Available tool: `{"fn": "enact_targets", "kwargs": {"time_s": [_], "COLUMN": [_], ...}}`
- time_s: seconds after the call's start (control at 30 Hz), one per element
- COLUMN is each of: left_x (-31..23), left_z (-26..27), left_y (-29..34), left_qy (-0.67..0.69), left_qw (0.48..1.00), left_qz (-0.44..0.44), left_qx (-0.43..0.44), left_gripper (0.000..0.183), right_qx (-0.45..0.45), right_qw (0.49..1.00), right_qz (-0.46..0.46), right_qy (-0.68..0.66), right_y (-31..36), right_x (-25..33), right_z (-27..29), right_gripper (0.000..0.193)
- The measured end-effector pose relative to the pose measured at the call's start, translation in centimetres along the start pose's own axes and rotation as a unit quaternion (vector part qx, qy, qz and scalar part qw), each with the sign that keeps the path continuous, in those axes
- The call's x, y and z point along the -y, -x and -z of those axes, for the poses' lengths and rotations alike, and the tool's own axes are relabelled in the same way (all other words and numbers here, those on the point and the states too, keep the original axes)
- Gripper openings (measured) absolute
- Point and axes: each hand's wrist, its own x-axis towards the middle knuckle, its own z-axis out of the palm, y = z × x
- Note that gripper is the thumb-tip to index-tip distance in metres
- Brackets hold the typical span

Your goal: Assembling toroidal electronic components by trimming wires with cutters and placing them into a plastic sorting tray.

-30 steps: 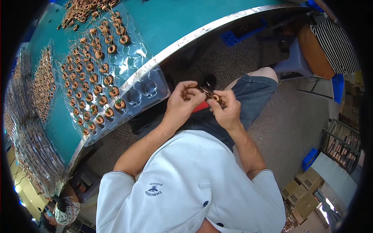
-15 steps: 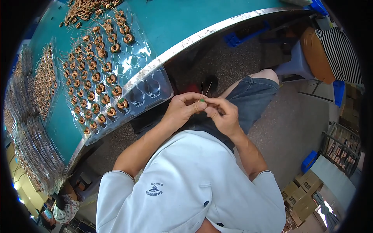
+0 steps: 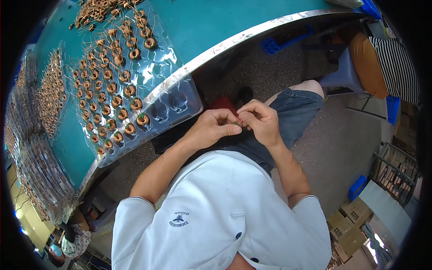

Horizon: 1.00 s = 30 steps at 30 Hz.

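Over my lap, my left hand (image 3: 210, 129) is closed, thumb and fingers pinching a small green ring core with copper wire (image 3: 236, 123), mostly hidden by the fingertips. My right hand (image 3: 262, 122) meets it from the right, thumb and forefinger pressed together at the same piece, apparently on its wire. To the left, a clear plastic tray (image 3: 191, 101) lies on the green table and juts past its edge. Rows of copper-wound ring coils (image 3: 130, 91) with upright wire ends stand in its pockets.
The table's pale metal edge (image 3: 234, 41) curves in front of me. A heap of loose coils (image 3: 96, 13) lies at the far left, with stacked clear trays (image 3: 42, 173) nearer. At right, a person in striped clothing (image 3: 393, 67) sits on a plastic stool (image 3: 343, 74); cardboard boxes (image 3: 353, 225) stand behind.
My right hand has turned, its fingers now bent up over the piece. The two wire ends that stood up above my fingers no longer show there. The tray stays put.
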Motion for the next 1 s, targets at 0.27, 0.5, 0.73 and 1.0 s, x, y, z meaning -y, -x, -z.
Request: {"fn": "enact_targets", "kwargs": {"time_s": [0.27,0.5,0.73,1.0], "left_x": [0.7,-2.0,-3.7,-2.1], "left_z": [-1.7,-0.8,0.3,1.9], "left_y": [0.2,1.0,2.8,4.8], "left_qy": [0.084,0.081,-0.043,0.119], "left_qw": [0.993,0.98,0.983,0.959], "left_qz": [-0.052,-0.088,-0.107,-0.24], "left_qx": [-0.069,-0.161,-0.14,-0.093], "left_gripper": [0.01,0.018,0.025,0.046], "right_qx": [-0.092,-0.038,0.078,0.09], "right_qw": [0.993,0.998,0.989,0.981], "right_qz": [-0.029,-0.055,-0.097,0.068], "right_qy": [-0.069,-0.014,0.075,0.159], "right_y": [0.4,-0.6,-2.2,-9.5], "right_x": [0.5,3.3,6.6,13.4], "right_z": [-1.1,-1.6,-2.4,-8.9], "right_gripper": [0.004,0.022,0.01,0.01]}}
